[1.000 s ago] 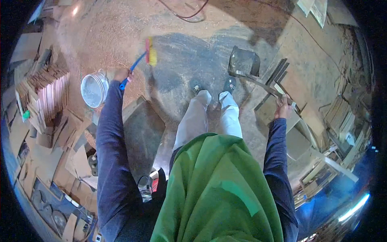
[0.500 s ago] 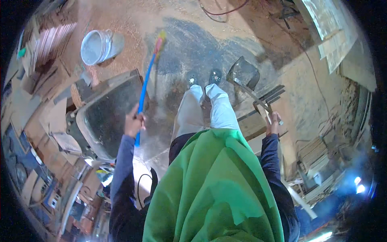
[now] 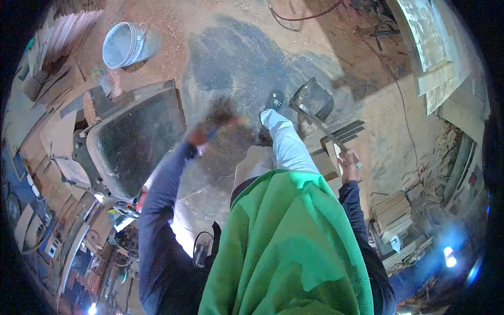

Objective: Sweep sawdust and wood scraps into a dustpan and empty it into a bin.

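Note:
My left hand (image 3: 198,137), smeared by motion, is closed around the blue handle of a broom (image 3: 211,132). The handle looks foreshortened, and its reddish-yellow head (image 3: 234,122) is blurred close to the hand. A dark, blurred patch (image 3: 221,109) shows on the floor just beyond it. On the right, my right hand (image 3: 348,164) grips the upper end of the long handle of a dustpan (image 3: 317,105). Its dark scoop rests on the floor to the right of my forward foot.
A large black tub like a wheelbarrow tray (image 3: 136,139) stands at the left. Beyond it is a white bucket (image 3: 122,46). Stacked boards (image 3: 65,29) lie far left, dark strips (image 3: 344,131) beside the dustpan handle. A hose (image 3: 307,16) curves across the far floor.
My left hand has moved right and away from me, and the broom has swung from extending far forward to short and blurred near my hand. One foot has drawn back out of sight.

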`<state>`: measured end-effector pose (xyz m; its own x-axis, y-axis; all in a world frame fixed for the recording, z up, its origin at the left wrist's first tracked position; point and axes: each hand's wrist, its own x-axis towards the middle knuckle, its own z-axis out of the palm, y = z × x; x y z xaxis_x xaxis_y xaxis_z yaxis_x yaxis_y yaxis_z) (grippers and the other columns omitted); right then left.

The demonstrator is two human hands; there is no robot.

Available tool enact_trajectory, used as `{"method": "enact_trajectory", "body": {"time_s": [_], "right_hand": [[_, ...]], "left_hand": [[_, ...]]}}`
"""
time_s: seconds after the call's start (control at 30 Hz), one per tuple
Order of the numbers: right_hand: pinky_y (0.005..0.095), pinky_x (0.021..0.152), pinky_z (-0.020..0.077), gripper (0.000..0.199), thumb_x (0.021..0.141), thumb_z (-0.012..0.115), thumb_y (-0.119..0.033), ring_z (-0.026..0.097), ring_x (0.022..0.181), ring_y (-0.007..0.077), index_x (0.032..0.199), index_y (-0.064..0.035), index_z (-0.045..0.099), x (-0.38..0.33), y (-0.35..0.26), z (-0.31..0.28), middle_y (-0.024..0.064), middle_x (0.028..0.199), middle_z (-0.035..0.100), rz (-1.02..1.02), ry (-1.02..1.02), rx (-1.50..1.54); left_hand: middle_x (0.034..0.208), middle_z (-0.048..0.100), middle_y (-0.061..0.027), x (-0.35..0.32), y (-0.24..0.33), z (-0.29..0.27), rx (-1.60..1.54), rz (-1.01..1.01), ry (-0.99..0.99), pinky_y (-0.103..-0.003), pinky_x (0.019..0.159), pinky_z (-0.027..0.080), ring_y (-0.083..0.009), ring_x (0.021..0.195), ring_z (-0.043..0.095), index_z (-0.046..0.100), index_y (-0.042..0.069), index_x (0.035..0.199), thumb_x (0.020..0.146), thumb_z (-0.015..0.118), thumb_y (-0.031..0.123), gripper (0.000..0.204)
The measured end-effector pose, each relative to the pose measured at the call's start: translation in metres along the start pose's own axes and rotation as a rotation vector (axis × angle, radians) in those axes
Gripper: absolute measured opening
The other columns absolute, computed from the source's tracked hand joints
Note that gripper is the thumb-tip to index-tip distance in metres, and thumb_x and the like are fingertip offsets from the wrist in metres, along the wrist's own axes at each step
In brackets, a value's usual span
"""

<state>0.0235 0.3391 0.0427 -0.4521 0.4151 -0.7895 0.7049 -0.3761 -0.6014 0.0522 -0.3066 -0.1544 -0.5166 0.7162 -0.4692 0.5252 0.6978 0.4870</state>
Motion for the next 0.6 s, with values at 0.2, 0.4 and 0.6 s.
{"method": "enact_trajectory", "body": {"time_s": [0.2, 0.4, 0.6], "right_hand": [[0.0359, 0.077, 0.047, 0.035, 0.081, 0.056, -0.017, 0.056, 0.092, 0.0261, 0.11, -0.0009, 0.043, -0.026, 0.008, -0.017, 0.0126, 0.103, 0.051, -0.121, 0.109, -0.059], [0.0343, 0.075, 0.0477, 0.037, 0.079, 0.059, -0.017, 0.056, 0.087, 0.0216, 0.109, -0.0031, 0.043, -0.024, 0.004, -0.004, 0.0096, 0.099, 0.051, -0.068, 0.029, -0.024], [0.0354, 0.075, 0.0479, 0.035, 0.079, 0.06, -0.018, 0.056, 0.086, 0.0218, 0.107, -0.0057, 0.043, -0.022, 0.008, -0.007, 0.0098, 0.096, 0.052, -0.045, 0.065, 0.002]], "left_hand": [[0.058, 0.054, -0.0131, 0.115, -0.001, -0.281, -1.575, -0.82, -0.032, -0.033, 0.035, 0.04, -0.0206, 0.048, 0.055, 0.052, -0.002, 0.077, 0.073, 0.045, -0.002, 0.008], [0.059, 0.056, -0.0147, 0.1, 0.032, -0.27, -0.348, -1.013, 0.545, -0.032, 0.043, 0.045, -0.021, 0.046, 0.056, 0.05, 0.002, 0.111, 0.075, 0.046, 0.007, 0.037], [0.075, 0.056, -0.0191, 0.004, 0.115, -0.266, -0.85, -1.053, 0.526, -0.037, 0.054, 0.047, -0.0262, 0.059, 0.059, 0.044, 0.011, 0.121, 0.075, 0.046, 0.01, 0.046]]}}
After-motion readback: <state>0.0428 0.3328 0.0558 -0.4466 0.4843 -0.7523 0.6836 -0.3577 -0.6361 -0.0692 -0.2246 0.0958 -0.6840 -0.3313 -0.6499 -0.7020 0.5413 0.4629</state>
